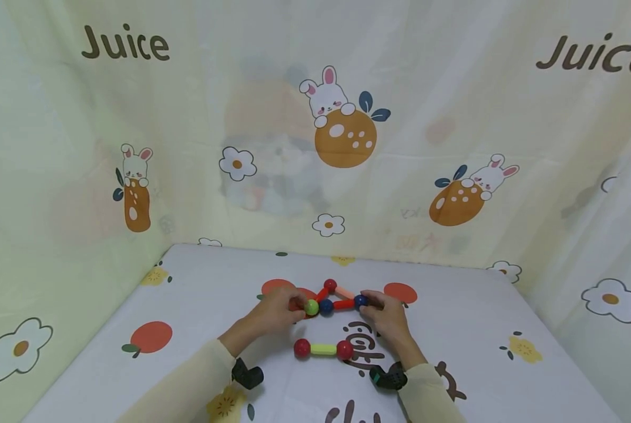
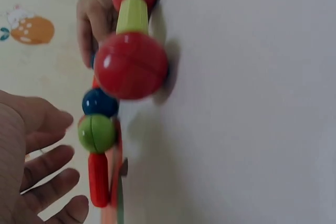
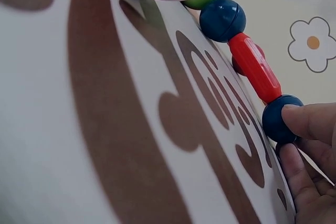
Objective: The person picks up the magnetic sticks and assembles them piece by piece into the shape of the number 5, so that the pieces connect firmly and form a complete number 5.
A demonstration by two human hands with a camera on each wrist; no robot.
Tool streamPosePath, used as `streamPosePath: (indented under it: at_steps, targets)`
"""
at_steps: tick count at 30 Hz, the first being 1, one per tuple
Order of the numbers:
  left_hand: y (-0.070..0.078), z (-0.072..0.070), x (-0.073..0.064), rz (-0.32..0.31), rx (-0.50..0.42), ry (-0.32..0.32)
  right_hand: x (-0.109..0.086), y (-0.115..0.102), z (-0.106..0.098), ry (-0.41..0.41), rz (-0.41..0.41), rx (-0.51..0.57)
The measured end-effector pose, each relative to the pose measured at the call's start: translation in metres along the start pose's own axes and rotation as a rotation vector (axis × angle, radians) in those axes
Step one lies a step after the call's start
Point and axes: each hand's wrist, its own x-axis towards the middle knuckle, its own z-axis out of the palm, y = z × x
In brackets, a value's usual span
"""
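On the table lies a ball-and-rod toy shape. A red ball [image 1: 330, 285] is its far corner, joined by a short red rod [image 1: 322, 294] and a pink rod [image 1: 344, 292]. Along its near side a red rod [image 3: 255, 67] links two blue balls, the left one [image 3: 222, 20] sitting beside a green ball [image 2: 96, 134]. My right hand [image 1: 386, 317] pinches the right blue ball [image 3: 282, 119] between thumb and fingers. Beside the green ball, my left hand [image 2: 44, 166] has its fingers spread, apart from the ball. Another red rod [image 2: 98, 179] extends beyond the green ball in the left wrist view.
Nearer me lies a separate piece: a yellow-green rod [image 1: 323, 350] with a red ball [image 1: 302, 348] on its left end and another red ball [image 1: 345, 351] on its right. A printed cloth covers the table [image 1: 199, 329]; a printed curtain [image 1: 273, 117] hangs behind it.
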Motion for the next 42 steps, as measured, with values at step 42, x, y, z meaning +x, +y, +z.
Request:
streamPosePath:
  at_steps: [42]
  targets:
    - [-0.036, 0.005, 0.032, 0.103, 0.153, -0.048, -0.001, 0.001, -0.001, 0.004, -0.03, -0.009]
